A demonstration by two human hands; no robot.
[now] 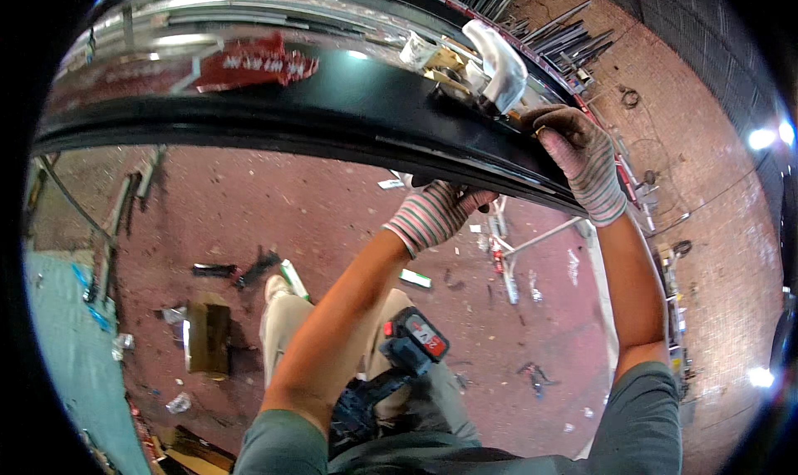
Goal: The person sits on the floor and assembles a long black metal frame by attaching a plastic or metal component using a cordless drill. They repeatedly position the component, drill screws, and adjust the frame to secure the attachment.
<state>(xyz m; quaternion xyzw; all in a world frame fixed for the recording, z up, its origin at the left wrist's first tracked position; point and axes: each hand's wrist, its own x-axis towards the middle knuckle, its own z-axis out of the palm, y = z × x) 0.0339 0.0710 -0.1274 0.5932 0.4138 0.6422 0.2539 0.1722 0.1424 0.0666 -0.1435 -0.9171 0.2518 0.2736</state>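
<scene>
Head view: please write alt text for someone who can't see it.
A person's left hand is at the near edge of a long black frame and the right hand is farther right, near a shiny curved silver piece; both wear striped gloves. Below, a dark cordless power tool shows near the waist, above a littered reddish floor.

At the far edge of the frame point(357, 101) stands a handle point(507, 69), between a cup point(416, 51) on its left and the right hand point(582, 155). Below, a box point(206, 338) lies on the floor point(224, 201), left of the legs point(281, 321).
</scene>
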